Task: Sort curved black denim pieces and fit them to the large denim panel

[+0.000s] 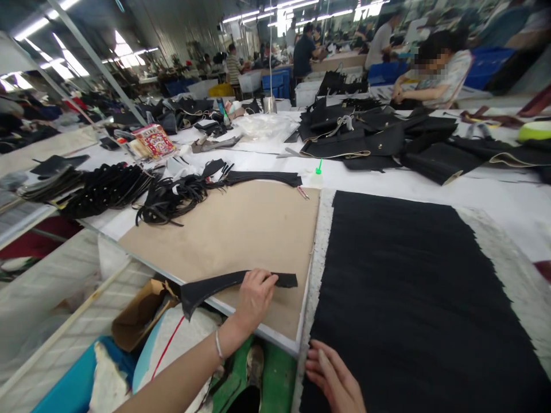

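My left hand (257, 298) is closed, with its fingers on the right part of a curved black strip (215, 288). The strip lies across the front of a tan board (241, 229), and its wide left end hangs past the board's edge. At the lower left edge of a large black sheet (413, 298), my right hand (331, 373) has its fingers bent together around the sheet's border. The sheet has jagged sides and rests on a whitish, rough-edged backing (495, 235). Whether the right fingertips pinch one layer or more is hidden.
Behind the board lie a bundle of thin black straps (172, 198), another black strip (267, 178) and a green pointed tool (318, 167). Black cut pieces (365, 135) are piled farther back. An open cardboard box (142, 312) stands below the table. A person (443, 74) sits across the table.
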Motion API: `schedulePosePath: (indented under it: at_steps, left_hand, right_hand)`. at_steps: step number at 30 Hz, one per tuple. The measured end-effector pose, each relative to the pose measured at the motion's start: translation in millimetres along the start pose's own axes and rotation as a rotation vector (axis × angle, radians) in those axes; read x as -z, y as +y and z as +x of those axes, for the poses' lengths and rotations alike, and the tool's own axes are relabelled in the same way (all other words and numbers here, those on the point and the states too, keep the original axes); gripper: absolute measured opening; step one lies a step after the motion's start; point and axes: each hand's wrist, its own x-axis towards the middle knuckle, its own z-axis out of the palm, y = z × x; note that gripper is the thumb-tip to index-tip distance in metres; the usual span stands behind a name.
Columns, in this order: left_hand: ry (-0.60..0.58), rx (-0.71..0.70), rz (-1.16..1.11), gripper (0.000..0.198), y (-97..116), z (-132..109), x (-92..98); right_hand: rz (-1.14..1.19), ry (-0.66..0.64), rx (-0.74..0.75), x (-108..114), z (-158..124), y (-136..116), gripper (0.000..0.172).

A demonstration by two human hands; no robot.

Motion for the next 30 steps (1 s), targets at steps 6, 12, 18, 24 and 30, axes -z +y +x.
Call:
schedulePosePath:
  at_steps: [6,12,18,24,30]
  left_hand:
    - [0.073,-0.101,-0.046,0.026,30,-50,6.5]
    - [0.042,-0.169,-0.122,0.031,29,-70,5.1]
    - [-0.06,0.311,-0.585,0.019,42,-88,37.9]
    - [-0.524,1.123,-1.735,0.057,64,-82,71.0]
    - [-0.4,1.19,-1.908,0.031,72,-76,86.5]
  right_hand:
    - [0.403,-0.039,-0.098,-85,-3,-38,0.056]
    - [0.222,0.14,-0.189,-78,-1,-42,0.058]
    - [0.02,0.099,0.012,-86,-14,-56,0.049]
    - [-0.183,0.065,0.206,-101,-28,-60,0.038]
    - [-0.067,0.071,0.116,-112,-40,-61,0.039]
